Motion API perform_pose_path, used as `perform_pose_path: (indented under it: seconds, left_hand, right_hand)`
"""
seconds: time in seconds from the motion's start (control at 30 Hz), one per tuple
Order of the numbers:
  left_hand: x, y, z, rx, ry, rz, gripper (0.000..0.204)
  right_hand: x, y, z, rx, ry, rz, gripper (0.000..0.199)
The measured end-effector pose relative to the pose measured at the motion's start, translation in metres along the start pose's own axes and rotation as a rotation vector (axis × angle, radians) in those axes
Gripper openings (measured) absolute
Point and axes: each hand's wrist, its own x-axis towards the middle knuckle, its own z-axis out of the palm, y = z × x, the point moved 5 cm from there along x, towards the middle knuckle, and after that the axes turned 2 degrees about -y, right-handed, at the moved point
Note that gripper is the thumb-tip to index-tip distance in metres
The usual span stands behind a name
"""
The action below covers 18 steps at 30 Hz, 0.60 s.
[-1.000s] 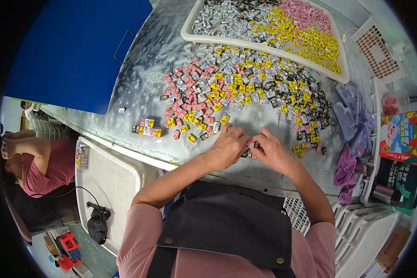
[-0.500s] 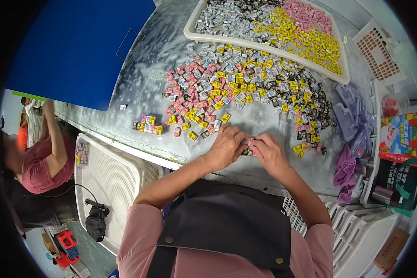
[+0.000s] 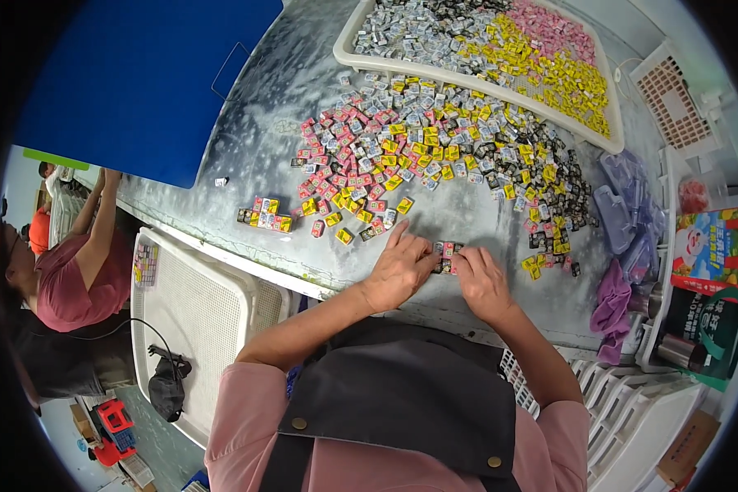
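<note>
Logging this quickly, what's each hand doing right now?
Left hand: fingers on the small packets, grip unclear.
Right hand: fingers on the same packets, grip unclear.

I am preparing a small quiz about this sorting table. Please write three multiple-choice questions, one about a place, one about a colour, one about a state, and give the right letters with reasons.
1. Where does the short finished row of packets lie?
A. left of the loose pile, near the table's front edge
B. inside the white tray
C. on the blue board

2. What colour are the packets at the tray's far right end?
A. green
B. pink
C. orange

3. What are the left hand and right hand doing?
A. resting empty, apart, off the table
B. lifting the tray
C. closed together on a small cluster of packets

Answers: 1 A, the row sits alone on the grey tabletop left of the pile. 2 B, pink ones fill that corner, beside yellow. 3 C, the fingertips of both hands meet around the cluster.
</note>
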Motion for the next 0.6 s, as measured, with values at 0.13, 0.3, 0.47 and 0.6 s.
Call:
perform_pose_path:
  seconds: [0.13, 0.3, 0.47, 0.6]
  left_hand:
    - [0.008, 0.0, 0.003, 0.038, 0.023, -0.018, 0.025]
    - [0.011, 0.0, 0.008, 0.13, -0.003, 0.062, 0.027]
    - [0.011, 0.007, 0.009, 0.254, -0.043, 0.166, 0.027]
    - [0.013, 0.009, 0.005, 0.246, -0.036, 0.17, 0.028]
  right_hand:
    - [0.0, -0.001, 0.0, -0.049, -0.001, -0.039, 0.021]
    - [0.0, -0.004, 0.006, -0.125, -0.042, -0.074, 0.021]
    - [0.001, -0.006, 0.005, -0.152, -0.028, -0.126, 0.021]
    - [0.004, 0.001, -0.001, -0.023, -0.027, -0.037, 0.019]
